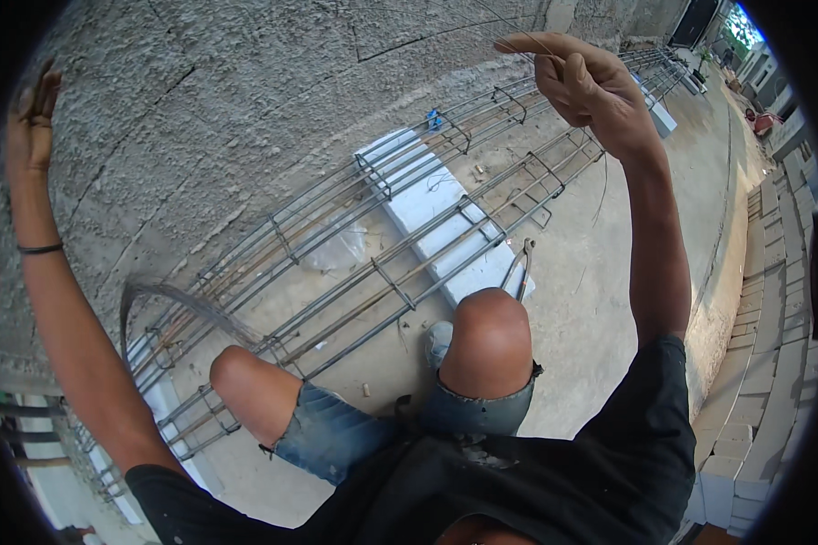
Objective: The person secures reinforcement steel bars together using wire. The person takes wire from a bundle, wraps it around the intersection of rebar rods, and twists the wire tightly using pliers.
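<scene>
My left hand (34, 127) is raised at the far left in front of the rough wall, fingers stretched upward, nothing visible in it. My right hand (600, 91) is up at the upper right, index finger extended and the other fingers curled in. A thin wire (518, 44) runs to its curled fingers and seems held there. Below both hands lie long rebar cages (395, 289) of bars and square stirrups, resting across a white foam block (427, 204). A bundle of thin tie wire (191, 300) arches over the cage near my left knee. Pincers (521, 268) stand beside my right knee.
A rough grey block wall (245, 82) runs along the far side. Clear plastic (336, 243) and a small blue object (433, 119) lie near it. Stacked pale blocks (754, 363) line the right. Another white block (659, 113) supports the cages' far end.
</scene>
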`<state>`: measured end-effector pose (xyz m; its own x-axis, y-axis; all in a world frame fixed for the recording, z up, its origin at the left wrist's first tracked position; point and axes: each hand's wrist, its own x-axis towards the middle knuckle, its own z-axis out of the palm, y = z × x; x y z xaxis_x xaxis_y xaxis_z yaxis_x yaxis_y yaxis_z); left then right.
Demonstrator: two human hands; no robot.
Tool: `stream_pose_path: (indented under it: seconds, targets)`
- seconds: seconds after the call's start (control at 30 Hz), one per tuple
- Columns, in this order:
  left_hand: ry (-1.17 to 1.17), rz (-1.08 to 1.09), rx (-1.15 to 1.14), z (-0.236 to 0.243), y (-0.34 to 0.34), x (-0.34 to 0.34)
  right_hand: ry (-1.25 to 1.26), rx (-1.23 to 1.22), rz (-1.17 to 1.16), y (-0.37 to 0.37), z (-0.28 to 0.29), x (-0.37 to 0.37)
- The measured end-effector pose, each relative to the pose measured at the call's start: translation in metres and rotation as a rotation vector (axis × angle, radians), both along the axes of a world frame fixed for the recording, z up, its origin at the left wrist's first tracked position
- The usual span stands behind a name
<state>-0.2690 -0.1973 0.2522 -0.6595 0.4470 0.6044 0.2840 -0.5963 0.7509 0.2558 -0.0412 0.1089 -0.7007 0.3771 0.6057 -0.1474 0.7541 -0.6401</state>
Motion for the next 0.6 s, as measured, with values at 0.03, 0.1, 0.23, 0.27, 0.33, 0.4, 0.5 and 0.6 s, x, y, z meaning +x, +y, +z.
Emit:
stream_pose_path:
  seconds: [0.03,0.1,0.23,0.27,0.33,0.4,0.5,0.6]
  targets:
    - [0.048,-0.060,-0.039,-0.010,0.009,-0.013,0.004,0.004,0.004,-0.002,-0.002,0.012]
    - [0.055,-0.067,-0.019,-0.026,0.021,0.001,-0.034,-0.241,-0.031,-0.004,-0.003,0.030]
    - [0.075,-0.354,0.182,-0.059,0.079,0.021,-0.467,-0.134,-0.280,-0.027,0.009,0.050]
    - [0.075,-0.370,0.224,-0.051,0.084,0.056,-0.535,-0.032,-0.281,-0.021,0.003,0.052]
    - [0.177,-0.315,0.206,-0.026,0.087,0.117,-0.434,-0.131,-0.343,-0.029,0.003,0.039]
    - [0.015,-0.300,0.210,-0.008,0.095,0.191,-0.127,-0.264,-0.241,-0.023,-0.005,0.013]
    - [0.243,-0.373,0.193,-0.014,0.096,0.237,0.001,-0.205,-0.154,-0.033,0.009,-0.059]
    - [0.365,-0.452,0.175,-0.031,0.095,0.258,0.085,-0.051,-0.183,-0.034,0.020,-0.112]
